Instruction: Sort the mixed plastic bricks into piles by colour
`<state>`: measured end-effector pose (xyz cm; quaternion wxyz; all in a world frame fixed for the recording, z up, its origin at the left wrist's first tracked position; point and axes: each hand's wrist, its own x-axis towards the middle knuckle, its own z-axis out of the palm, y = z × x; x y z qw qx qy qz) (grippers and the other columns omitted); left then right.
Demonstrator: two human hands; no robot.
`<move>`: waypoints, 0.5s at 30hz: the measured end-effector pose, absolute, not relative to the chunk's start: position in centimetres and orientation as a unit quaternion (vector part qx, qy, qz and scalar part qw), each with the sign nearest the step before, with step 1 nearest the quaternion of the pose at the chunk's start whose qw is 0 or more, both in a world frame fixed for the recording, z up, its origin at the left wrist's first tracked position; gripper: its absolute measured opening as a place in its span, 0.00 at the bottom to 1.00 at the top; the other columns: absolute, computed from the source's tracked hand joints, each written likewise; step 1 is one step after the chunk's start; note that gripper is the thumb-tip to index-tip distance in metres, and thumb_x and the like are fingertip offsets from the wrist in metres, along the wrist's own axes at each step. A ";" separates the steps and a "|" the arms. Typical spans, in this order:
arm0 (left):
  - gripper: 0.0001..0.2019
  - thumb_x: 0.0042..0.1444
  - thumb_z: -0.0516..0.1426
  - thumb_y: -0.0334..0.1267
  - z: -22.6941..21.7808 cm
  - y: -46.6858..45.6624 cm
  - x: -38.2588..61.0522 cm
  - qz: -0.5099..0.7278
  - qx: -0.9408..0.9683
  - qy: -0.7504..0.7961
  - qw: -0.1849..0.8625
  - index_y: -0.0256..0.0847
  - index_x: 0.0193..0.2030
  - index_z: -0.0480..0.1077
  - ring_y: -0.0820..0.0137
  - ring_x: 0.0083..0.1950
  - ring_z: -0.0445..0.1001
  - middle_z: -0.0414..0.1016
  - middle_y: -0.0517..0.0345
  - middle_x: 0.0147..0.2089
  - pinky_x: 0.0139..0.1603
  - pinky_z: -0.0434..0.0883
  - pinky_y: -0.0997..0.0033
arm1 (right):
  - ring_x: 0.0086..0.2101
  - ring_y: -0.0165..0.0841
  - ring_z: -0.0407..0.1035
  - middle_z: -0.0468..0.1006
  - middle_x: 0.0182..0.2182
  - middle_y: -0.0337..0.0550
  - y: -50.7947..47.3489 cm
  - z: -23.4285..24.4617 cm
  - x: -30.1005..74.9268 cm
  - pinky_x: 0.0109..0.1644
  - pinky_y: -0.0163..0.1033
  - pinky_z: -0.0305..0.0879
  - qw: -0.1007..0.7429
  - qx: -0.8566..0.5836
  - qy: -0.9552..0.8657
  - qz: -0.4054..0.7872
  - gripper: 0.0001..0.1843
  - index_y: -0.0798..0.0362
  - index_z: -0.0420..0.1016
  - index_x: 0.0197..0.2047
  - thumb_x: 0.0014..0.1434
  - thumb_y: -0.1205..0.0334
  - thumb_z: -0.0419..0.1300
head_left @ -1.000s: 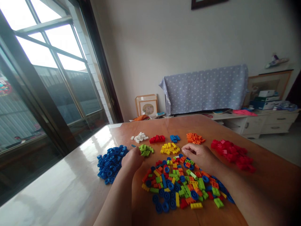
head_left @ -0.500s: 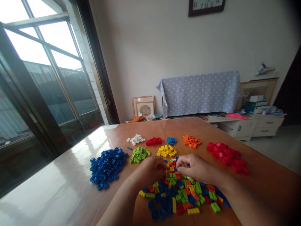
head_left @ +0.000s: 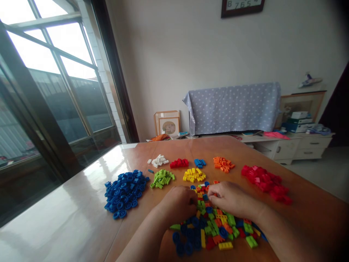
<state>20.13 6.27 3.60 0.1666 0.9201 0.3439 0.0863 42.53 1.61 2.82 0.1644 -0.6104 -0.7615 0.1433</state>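
My left hand (head_left: pixel 180 204) is curled closed at the left side of a mixed heap of toy building bricks (head_left: pixel 215 227). Its fingertips are turned away, so whatever they pinch is hidden. Across from it, my right hand (head_left: pixel 227 196) is also closed, thumb against fingers, over the heap's upper right part; I cannot make out anything in it. Between the hands lie small orange, yellow, blue and green bricks. Just beyond them sit a yellow brick pile (head_left: pixel 194 175) and a lime green pile (head_left: pixel 161 178).
A large blue pile (head_left: pixel 125 194) lies left, a red pile (head_left: pixel 265 183) right. Farther back are white bricks (head_left: pixel 158 161), a red row (head_left: pixel 179 163), light blue bricks (head_left: pixel 200 163) and orange bricks (head_left: pixel 223 164). All rest on a brown table (head_left: pixel 152 148).
My left hand has moved slightly right and nearer to me, covering more of the heap's left side. My right hand has shifted slightly right, its fingers drawn closer together.
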 end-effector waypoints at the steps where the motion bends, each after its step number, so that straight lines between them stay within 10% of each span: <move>1: 0.09 0.48 0.56 0.34 3.6 6.2 20.2 0.088 0.921 0.345 0.159 0.44 0.33 0.77 0.73 0.31 0.68 0.75 0.61 0.33 0.29 0.58 0.76 | 0.29 0.32 0.70 0.79 0.25 0.37 1.6 2.8 42.4 0.30 0.34 0.51 0.168 -0.611 -0.761 0.142 0.10 0.48 0.80 0.30 0.57 0.57 0.58; 15: 0.04 0.50 0.57 0.35 4.0 5.7 20.6 0.075 0.922 0.363 0.112 0.43 0.29 0.73 0.69 0.35 0.71 0.76 0.57 0.33 0.35 0.61 0.73 | 0.29 0.31 0.69 0.79 0.26 0.38 2.1 2.2 42.1 0.30 0.35 0.48 0.159 -0.595 -0.775 0.144 0.10 0.49 0.78 0.31 0.58 0.55 0.59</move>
